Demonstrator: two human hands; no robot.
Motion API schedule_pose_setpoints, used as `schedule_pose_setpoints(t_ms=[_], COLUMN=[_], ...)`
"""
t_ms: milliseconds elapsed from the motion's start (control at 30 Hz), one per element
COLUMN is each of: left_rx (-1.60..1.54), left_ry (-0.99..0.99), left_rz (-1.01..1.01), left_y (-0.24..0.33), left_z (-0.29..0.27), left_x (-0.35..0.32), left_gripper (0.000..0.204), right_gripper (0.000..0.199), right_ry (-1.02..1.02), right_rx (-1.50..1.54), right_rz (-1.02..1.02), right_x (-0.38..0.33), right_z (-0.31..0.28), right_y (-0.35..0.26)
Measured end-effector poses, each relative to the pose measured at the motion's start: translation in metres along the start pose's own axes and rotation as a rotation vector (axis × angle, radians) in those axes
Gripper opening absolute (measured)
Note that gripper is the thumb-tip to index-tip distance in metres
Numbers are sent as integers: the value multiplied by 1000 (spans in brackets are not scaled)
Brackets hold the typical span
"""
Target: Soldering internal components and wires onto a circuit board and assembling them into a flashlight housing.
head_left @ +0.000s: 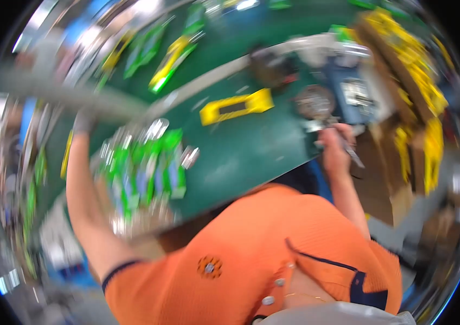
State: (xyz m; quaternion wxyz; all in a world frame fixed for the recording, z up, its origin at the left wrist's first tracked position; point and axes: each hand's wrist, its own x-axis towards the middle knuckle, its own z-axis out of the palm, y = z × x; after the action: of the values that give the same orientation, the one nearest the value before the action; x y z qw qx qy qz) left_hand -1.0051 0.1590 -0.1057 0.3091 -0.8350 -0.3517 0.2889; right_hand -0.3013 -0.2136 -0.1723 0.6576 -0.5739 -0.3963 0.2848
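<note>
My right hand is at the right edge of the green table, fingers closed round a slim silvery tool whose kind the blur hides. Just beyond it sits a round brownish dish. Out to the far left reaches my left hand, greyish and smeared by motion beside a pale bar; its fingers cannot be made out. A flat yellow packaging card with a dark middle lies on the table between my hands, touched by neither. Several green packages stand in a row nearer my left arm.
Cardboard boxes holding yellow cards stand at the right. A blue tray with metallic parts lies beyond my right hand, next to a dark object. Past a pale rail, more yellow and green packages lie on green surface.
</note>
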Motion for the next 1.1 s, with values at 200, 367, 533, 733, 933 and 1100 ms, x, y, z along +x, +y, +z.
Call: schedule_pose_setpoints(t_ms=[200,367,533,733,933,1100], left_rx=[-930,-829,-557,-612,-598,-951], left_ry=[-210,148,-16,-51,46,1125], left_rz=[-957,-837,-901,-975,-936,-645], left_y=[90,178,250,272,245,168], left_z=[-207,-270,-290,-308,-335,-449], left_x=[-130,-184,-135,-133,-152,-155], left_gripper=[59,59,62,83,71,38], right_gripper=[13,12,16,13,14,18], right_ry=[-79,-123,-98,72,135,222], right_rx=[302,379,414,370,439,447], right_rz=[-12,22,25,61,63,60], right_x=[5,7,12,-4,-9,-5], right_z=[-2,11,4,-3,-19,-15], right_y=[27,32,22,-4,-22,-38])
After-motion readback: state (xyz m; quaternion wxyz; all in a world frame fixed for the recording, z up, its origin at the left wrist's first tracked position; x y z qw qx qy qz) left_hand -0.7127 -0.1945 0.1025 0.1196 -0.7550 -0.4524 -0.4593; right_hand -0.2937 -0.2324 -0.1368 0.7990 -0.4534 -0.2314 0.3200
